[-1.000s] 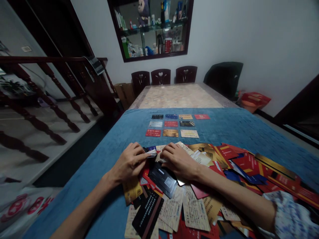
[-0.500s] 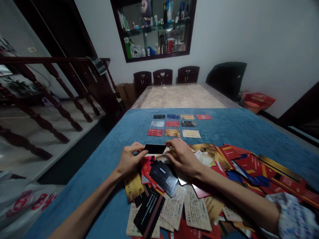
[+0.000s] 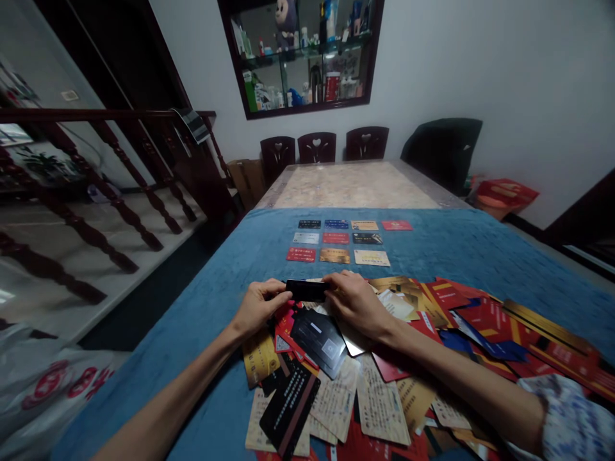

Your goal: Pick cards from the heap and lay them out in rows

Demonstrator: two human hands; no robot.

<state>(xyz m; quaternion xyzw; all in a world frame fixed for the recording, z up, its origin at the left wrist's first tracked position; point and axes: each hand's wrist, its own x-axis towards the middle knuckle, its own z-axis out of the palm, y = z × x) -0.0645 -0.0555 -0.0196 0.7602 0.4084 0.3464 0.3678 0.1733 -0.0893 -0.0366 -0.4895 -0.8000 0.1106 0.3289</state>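
A black card (image 3: 307, 291) is held up between both hands, above a heap of loose cards. My left hand (image 3: 259, 306) pinches its left end between thumb and fingers. At the right end, my right hand (image 3: 358, 306) has its fingers closed on the same card. Just below lie a dark grey card (image 3: 318, 339), a black striped card (image 3: 289, 406) and several cream printed cards (image 3: 383, 400). Beyond the hands, cards are laid out in rows, among them a red card (image 3: 301, 255), a gold card (image 3: 335, 255) and a pale card (image 3: 371, 258).
A blue cloth (image 3: 230, 256) covers the near part of the table, whose bare far end (image 3: 358, 184) shows behind it. Red and gold cards (image 3: 490, 323) spread to the right. Chairs (image 3: 317, 148) stand at the far side, and a white plastic bag (image 3: 52, 384) is at lower left.
My right hand has closed onto the right end of the black card, and the card now faces more upright. The laid-out rows are unchanged; the view has shifted slightly.
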